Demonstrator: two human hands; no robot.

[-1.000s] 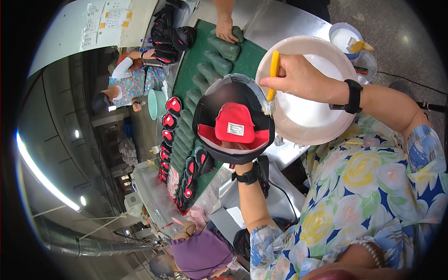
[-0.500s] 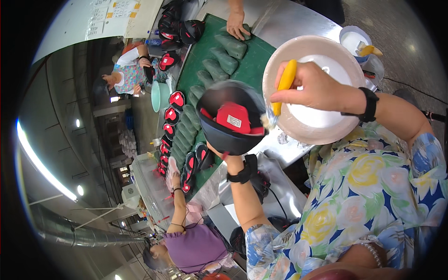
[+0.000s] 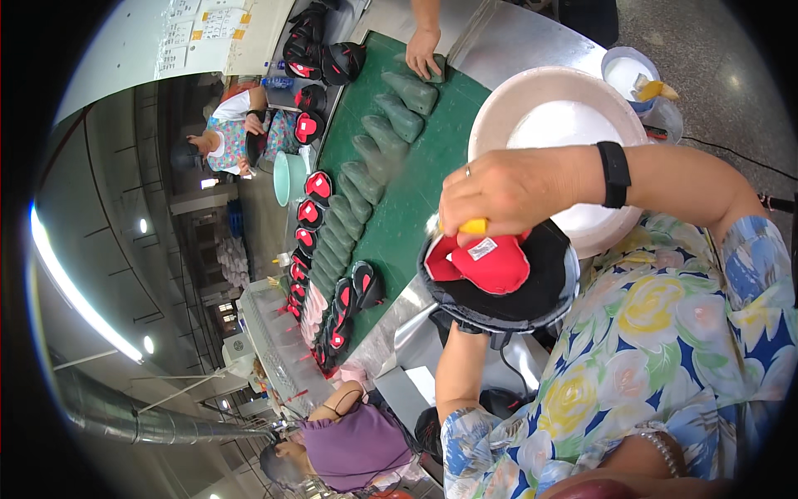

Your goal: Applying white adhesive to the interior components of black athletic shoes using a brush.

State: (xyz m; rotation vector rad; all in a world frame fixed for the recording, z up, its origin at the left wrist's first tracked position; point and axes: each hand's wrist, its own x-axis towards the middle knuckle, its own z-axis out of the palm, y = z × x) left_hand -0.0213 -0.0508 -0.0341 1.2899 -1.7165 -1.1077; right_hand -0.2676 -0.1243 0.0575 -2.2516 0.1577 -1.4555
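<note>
A black fabric shoe upper (image 3: 544,295) with a red tongue (image 3: 497,268) is tilted open, toes hidden, in front of the person's body. The left hand is hidden behind it, so its grip cannot be told. The right hand (image 3: 509,193) is closed around a yellow-handled brush (image 3: 474,225), whose whitened bristles sit at the upper's edge; contact is unclear. A loaded brush might smear or drip white on the red tongue if it slips inward, and a loose left grip might let the upper twist. Beside it, a wide pale-pink basin (image 3: 490,116) holds white liquid (image 3: 553,125). Beyond, a small bluish bucket (image 3: 642,105) holds more white, with a second yellow-handled brush (image 3: 655,90). Grey-green foot-shaped forms (image 3: 399,116) line the green worktop (image 3: 420,183).
</note>
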